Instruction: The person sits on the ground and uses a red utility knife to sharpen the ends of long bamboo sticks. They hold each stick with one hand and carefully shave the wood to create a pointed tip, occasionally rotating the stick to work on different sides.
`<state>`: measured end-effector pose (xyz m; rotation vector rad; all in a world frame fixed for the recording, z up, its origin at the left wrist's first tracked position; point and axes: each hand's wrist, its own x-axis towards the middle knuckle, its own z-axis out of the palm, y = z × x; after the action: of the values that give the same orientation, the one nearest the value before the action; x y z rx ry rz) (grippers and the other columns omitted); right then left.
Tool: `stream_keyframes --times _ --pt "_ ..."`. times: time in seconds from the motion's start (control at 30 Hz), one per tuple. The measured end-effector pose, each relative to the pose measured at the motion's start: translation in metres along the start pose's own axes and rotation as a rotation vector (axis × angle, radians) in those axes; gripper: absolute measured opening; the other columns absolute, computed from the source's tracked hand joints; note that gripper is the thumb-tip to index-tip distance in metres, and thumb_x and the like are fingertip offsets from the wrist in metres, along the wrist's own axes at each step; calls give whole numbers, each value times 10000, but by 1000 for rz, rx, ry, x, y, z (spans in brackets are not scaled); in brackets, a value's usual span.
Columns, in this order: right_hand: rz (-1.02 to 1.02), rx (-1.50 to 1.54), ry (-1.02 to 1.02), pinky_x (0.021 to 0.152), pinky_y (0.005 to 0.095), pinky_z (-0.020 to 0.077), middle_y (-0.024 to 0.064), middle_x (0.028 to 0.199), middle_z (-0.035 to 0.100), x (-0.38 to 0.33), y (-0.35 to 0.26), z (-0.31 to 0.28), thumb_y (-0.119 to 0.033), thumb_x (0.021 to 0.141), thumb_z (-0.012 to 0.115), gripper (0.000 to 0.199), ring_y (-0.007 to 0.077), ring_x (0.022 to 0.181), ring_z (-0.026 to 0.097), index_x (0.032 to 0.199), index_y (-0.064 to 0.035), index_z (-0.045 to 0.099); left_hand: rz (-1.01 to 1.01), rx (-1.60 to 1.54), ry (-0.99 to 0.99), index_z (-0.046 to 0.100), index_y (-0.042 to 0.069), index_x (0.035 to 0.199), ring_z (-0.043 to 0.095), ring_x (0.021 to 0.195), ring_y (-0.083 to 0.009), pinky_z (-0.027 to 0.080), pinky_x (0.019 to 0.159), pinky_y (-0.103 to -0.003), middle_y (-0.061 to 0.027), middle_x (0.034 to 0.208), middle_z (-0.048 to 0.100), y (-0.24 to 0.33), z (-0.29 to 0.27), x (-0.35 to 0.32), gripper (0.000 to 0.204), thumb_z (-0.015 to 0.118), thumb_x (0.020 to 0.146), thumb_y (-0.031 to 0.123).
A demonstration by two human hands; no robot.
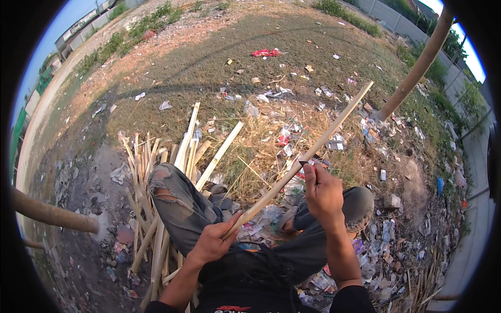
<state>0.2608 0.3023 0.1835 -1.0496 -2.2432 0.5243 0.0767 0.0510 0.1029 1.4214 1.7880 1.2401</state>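
A long, thin bamboo strip (308,154) slants across the middle of the view, from just above the person's lap up and to the right, its far tip over the littered ground. It is pale tan, flat-sided and narrow, nearly straight, with a lighter face turned upward and a slightly darker edge below.

The left hand (215,241) grips the strip's near end, fingers curled round it and the thumb lying along the top. Farther up the strip, the right hand (323,194) is closed round a small dark blade (305,164), which it presses against the strip's upper edge; only the tip of the blade shows past the fingers.

Both hands sit above the person's bent legs in grey trousers (180,203), torn at the left knee. Under and beside the left leg lies a pile of split bamboo slats (156,172), the same pale colour, fanned out on the dirt with a few long pieces pointing away.

Beyond lie dry straw, scraps of paper and plastic wrappers (292,133), then patchy grass. A thick round pole (415,73) rises at the upper right, and another pole (52,214) enters from the left edge.
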Motion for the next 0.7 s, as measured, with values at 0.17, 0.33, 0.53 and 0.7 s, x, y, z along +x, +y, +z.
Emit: stream_keyframes --times 0.17,0.33,0.53,0.7 --pt "-123 -61 -196 532 533 482 174 585 610 -37 -17 22 -390 1098 565 417 424 561 631 848 -68 652 -112 -33 -48 590 -20 1461 677 726 -153 529 698 -298 -143 958 706 0 5 3 482 690 998 72" --pt "82 132 -137 538 524 474 195 605 612 -4 -4 12 -394 1108 544 449 435 578 631 869 -33 665 -137 -103 -34 646 -48 1351 618 611 -224 497 630 -364 -206 1301 704 2 7 4 377 676 1005 99" --pt "-118 87 -296 514 529 510 180 596 630 -62 -33 44 -411 1094 567 405 435 566 657 902 -80 700 -198 -109 -94 548 6 1529 589 735 -43 518 671 -254 -5 792 670 4 4 19 515 659 1031 79" --pt "-4 132 -225 505 516 512 169 589 632 -27 -26 36 -439 1086 571 429 415 555 661 892 -73 685 -247 -142 -64 552 8 1526 591 729 -46 517 663 -260 -12 795 668 16 4 22 510 657 1030 66"
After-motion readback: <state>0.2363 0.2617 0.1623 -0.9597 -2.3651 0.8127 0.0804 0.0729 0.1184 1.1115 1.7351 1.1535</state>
